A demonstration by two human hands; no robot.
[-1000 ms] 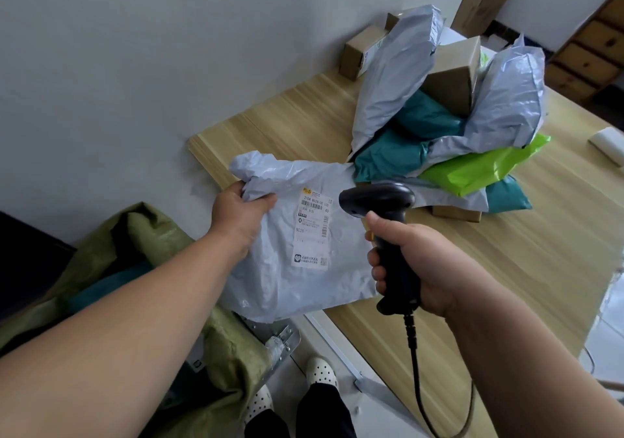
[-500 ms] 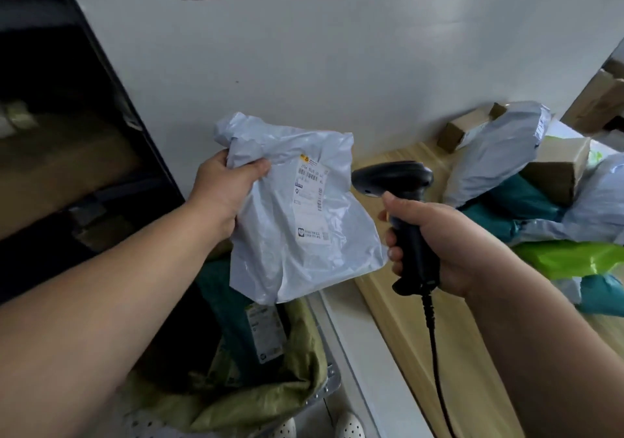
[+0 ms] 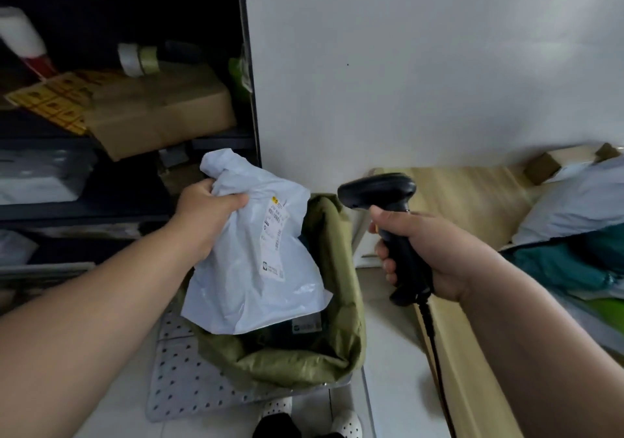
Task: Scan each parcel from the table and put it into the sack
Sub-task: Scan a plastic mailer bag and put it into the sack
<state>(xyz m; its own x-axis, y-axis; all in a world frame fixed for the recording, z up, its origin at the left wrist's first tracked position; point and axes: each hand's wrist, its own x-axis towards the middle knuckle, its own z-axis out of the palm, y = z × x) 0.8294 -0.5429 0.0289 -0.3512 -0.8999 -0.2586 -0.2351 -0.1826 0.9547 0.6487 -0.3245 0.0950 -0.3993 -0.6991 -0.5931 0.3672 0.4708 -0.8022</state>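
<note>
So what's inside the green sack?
A dark parcel with a white label shows inside the sack. The grey parcel in the left hand hangs over the opening and hides the rest.

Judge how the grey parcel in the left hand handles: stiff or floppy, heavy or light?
Probably floppy: the grey parcel bunches and creases where the left hand grips its top corner. Likely light: it hangs from that one grip. Its glossy film may be slippery, easing it into the sack.

- Both forearms (image 3: 101, 302) were bare up to the frame's lower edges.
- White perforated clogs (image 3: 346, 424) and dark trouser legs (image 3: 277, 429) showed at bottom centre.
</note>
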